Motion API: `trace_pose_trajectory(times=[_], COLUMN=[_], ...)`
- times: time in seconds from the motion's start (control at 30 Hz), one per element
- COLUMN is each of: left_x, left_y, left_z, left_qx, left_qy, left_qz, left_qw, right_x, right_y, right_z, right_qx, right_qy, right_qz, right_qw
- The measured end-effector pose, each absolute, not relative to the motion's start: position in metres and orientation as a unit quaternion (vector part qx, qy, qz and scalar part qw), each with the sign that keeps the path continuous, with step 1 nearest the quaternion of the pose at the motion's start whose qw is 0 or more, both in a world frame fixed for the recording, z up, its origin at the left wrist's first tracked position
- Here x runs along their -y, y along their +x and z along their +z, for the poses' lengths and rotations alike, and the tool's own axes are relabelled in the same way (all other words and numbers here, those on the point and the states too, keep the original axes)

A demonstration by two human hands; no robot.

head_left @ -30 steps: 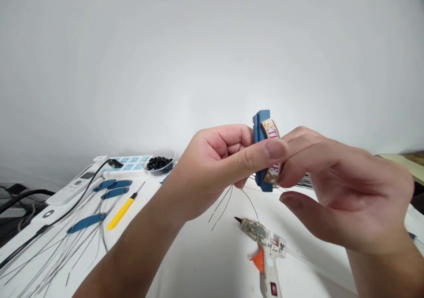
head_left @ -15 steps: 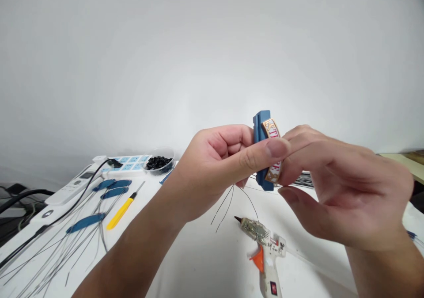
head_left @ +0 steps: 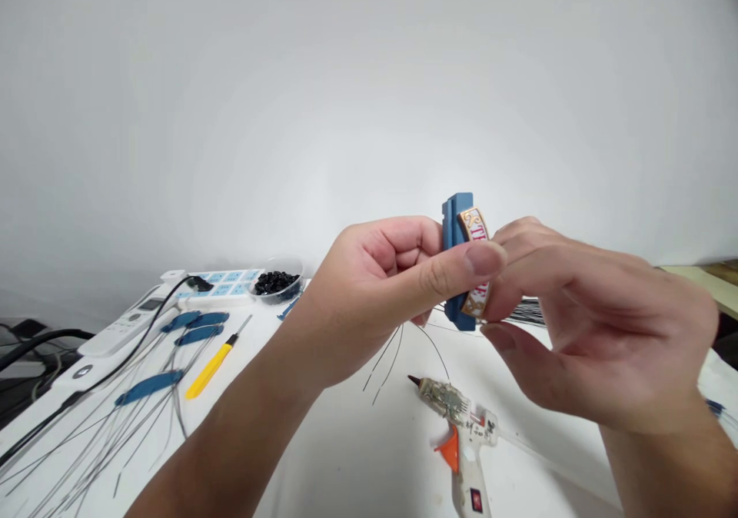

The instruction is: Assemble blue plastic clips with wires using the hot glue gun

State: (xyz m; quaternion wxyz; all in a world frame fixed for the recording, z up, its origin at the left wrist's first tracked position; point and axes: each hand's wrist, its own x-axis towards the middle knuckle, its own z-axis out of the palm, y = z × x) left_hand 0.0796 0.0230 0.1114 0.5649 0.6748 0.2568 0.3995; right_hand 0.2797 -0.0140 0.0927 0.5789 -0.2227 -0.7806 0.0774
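Our left hand (head_left: 383, 291) pinches a blue, bar-shaped block (head_left: 453, 230) with a gold-edged, red-lettered plate (head_left: 473, 224) above the white table (head_left: 340, 456); our right hand (head_left: 605, 333) curls at the plate's edge, whether pinching we cannot tell. Both look light, stiff, best held along their sides. Below lies a white, orange-triggered glue gun (head_left: 471, 449).

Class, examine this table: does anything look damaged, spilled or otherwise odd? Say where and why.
The glue gun on the white table looks odd: its barrel seems coated in rough, mottled residue, unlike its mostly pale handle.
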Motion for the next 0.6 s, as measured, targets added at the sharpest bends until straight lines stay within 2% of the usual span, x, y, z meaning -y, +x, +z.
trace_pose_trajectory(times=[0.6], left_x=[-0.0222], left_y=[0.0802], left_z=[0.1085], left_qx=[-0.261], left_qy=[0.67], left_qz=[0.411], left_qw=[0.561], right_x=[0.014], right_y=[0.2798], right_z=[0.0914], right_qx=[0.784], right_qy=[-0.239], right_qz=[0.059], right_qw=[0.57])
